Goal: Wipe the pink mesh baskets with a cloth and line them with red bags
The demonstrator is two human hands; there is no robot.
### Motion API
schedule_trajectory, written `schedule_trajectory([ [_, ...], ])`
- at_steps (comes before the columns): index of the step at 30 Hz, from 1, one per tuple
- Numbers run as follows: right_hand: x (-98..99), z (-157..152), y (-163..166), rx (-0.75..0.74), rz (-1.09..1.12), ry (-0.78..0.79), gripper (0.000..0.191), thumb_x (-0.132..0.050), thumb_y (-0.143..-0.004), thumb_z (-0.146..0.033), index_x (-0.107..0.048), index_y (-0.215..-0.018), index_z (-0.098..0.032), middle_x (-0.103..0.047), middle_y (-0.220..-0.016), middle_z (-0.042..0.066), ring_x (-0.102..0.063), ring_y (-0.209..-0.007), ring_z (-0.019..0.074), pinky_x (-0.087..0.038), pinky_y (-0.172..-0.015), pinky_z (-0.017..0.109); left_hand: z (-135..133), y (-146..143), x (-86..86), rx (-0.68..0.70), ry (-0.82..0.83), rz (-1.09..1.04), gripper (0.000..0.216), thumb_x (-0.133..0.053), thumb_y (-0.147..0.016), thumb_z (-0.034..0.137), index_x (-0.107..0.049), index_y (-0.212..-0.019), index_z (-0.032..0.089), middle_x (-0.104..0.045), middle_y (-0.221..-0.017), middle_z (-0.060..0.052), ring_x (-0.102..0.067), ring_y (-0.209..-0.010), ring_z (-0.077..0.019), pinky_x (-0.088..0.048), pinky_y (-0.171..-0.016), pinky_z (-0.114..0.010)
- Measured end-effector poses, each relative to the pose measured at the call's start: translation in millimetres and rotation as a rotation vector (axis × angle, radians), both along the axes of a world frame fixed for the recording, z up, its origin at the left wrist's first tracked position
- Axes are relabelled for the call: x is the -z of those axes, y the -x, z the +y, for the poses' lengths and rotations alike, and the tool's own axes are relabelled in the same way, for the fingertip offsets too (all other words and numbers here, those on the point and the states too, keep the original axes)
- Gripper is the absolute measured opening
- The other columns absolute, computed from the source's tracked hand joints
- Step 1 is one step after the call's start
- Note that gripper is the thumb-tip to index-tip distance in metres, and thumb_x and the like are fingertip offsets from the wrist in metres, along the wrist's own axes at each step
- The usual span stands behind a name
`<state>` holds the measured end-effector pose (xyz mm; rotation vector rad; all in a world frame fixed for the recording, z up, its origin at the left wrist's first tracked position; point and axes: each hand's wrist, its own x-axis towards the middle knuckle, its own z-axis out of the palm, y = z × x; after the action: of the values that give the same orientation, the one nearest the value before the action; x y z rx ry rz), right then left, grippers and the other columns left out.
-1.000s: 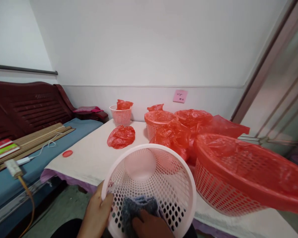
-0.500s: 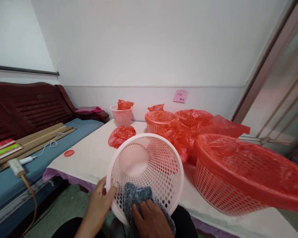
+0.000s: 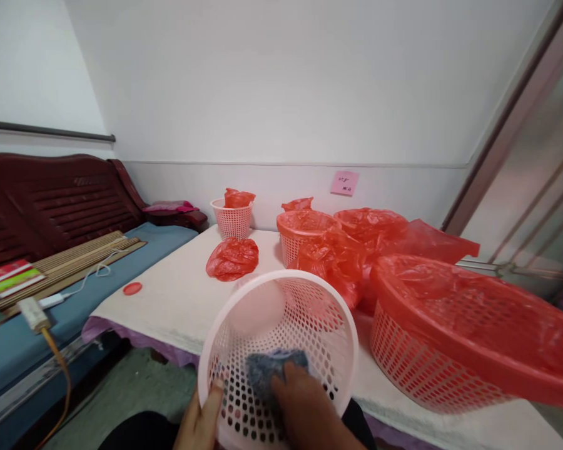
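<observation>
A white plastic basket with round holes lies tilted, its mouth facing me, above my lap at the table's front edge. My left hand grips its rim at the lower left, thumb on the inside and the other fingers partly hidden behind the wall. Inside the basket, my right hand presses a dark grey-blue cloth against the lower wall. The fingers are bent over the cloth and slightly blurred.
Red bag-lined baskets crowd the table's right side. Farther back stand a small white basket and a crumpled red bag. A red lid lies at left on the white tablecloth. A wooden sofa stands beyond.
My right hand has pushed the cloth deeper into the basket. The basket has dropped slightly and shifted right, and my left hand has moved lower with its rim.
</observation>
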<state>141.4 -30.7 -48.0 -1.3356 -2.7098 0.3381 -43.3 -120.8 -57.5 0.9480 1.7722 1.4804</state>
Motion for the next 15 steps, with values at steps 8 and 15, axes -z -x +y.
schedule_trajectory([
  [8,20.3,11,48,0.055,0.230,0.068,0.033,-0.049,-0.080,-0.020,-0.061,-0.111,-0.021,-0.066,-0.110,0.006,-0.061,-0.103,0.0182,-0.043,-0.090,0.026,4,-11,-24.3,0.145,0.034,-0.042,0.045,-0.057,-0.078,0.051,-0.068,-0.105,0.017,-0.073,-0.099,-0.011,-0.060,-0.113,-0.0322,-0.045,-0.101,-0.044],
  [15,25.5,46,61,0.008,0.087,0.009,0.032,-0.049,-0.077,-0.014,-0.065,-0.104,-0.019,-0.065,-0.105,0.013,-0.062,-0.093,0.0270,-0.047,-0.079,0.036,-4,8,-14.6,0.084,0.065,-0.027,0.050,-0.055,-0.079,0.056,-0.068,-0.106,0.016,-0.073,-0.102,-0.011,-0.060,-0.113,-0.0338,-0.044,-0.101,-0.046],
])
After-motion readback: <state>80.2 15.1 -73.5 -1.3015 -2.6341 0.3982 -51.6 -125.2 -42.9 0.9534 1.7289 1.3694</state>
